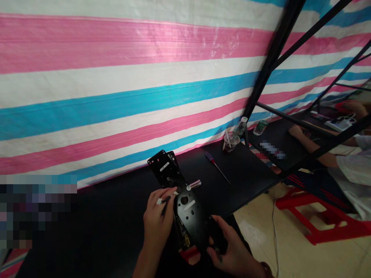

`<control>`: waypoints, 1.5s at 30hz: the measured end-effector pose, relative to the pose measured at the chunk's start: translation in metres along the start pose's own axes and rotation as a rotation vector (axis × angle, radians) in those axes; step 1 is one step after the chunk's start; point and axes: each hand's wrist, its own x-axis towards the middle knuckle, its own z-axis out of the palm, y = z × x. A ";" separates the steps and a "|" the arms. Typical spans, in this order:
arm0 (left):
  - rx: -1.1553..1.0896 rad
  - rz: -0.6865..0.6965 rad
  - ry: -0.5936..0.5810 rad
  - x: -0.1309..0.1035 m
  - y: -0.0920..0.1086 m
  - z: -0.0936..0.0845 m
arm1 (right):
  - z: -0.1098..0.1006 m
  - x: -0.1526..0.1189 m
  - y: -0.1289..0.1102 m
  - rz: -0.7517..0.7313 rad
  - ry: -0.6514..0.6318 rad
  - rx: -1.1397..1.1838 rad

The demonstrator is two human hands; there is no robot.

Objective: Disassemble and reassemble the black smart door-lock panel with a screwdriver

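A black device with an opened casing [191, 218] lies at the lower middle, its panel showing round holes and a pale label. My left hand [160, 210] is closed at its left side, pinching a dark cable with a white connector [159, 201]. On the right, my right hand [227, 247] grips the casing's lower right edge with bent fingers. Brass-coloured parts [185, 237] show inside the gap below the panel. Behind the device, a black plate with a white label [164, 167] stands tilted.
A screwdriver [216, 166] lies on the black table [246, 170] to the right, near a plastic cup [231, 142] and a bottle [241, 125]. Black metal frame bars [268, 65] rise beyond. At right sits another person [324, 154] near a red stool [315, 220].
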 end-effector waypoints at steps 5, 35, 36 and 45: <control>-0.031 -0.104 0.166 0.018 0.006 -0.011 | -0.003 -0.002 0.002 -0.033 0.042 -0.053; -0.589 -0.961 0.040 -0.070 -0.038 0.083 | 0.059 0.045 0.028 -0.210 0.111 -0.061; -0.597 -0.965 0.050 -0.071 -0.039 0.083 | 0.059 0.045 0.031 -0.244 0.126 -0.124; -0.421 -0.899 0.063 -0.074 -0.042 0.089 | 0.072 0.046 0.062 -0.403 0.178 -0.328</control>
